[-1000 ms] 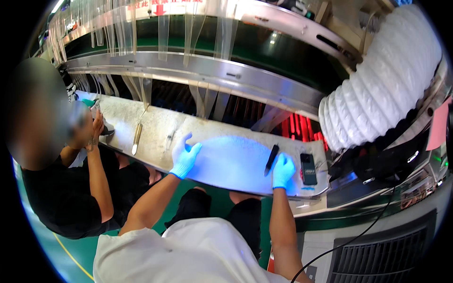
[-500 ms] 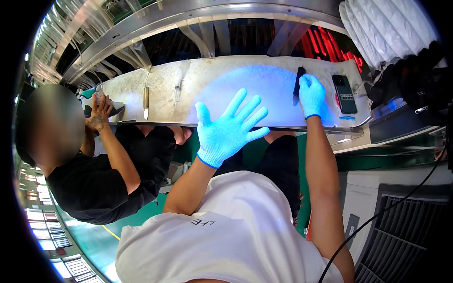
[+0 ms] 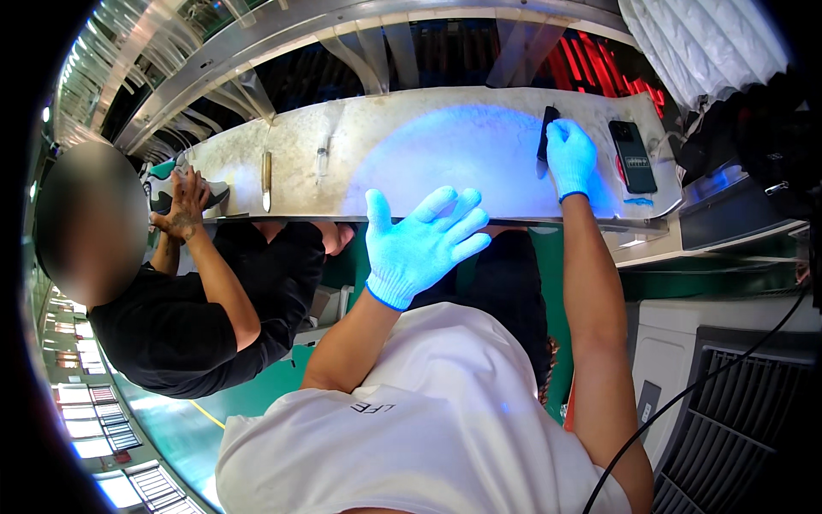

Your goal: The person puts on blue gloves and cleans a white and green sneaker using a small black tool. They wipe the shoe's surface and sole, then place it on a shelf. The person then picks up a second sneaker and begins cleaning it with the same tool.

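My left hand (image 3: 424, 244), in a light blue knitted glove, is raised in front of the bench's near edge. It is empty, with the thumb out and the fingers slightly bent. My right hand (image 3: 571, 158), gloved the same way, is over the right part of the pale worktop (image 3: 411, 176). Its fingers are curled against a slim black tool (image 3: 546, 137), which looks like a utility knife; the fingers partly cover its right side. Right of that hand lies a dark green phone (image 3: 634, 158).
A brown-handled knife (image 3: 266, 182) and a small clear tube (image 3: 322, 161) lie on the worktop. At left a co-worker's hands (image 3: 184, 206) hold a sneaker (image 3: 217, 194). Red glowing bars (image 3: 591, 73) are behind the bench. A black cable (image 3: 698, 385) hangs at right.
My left hand has lowered slightly, and its spread fingers have bent and come closer together. My right hand and the black tool stay in place while the view shifts a little.
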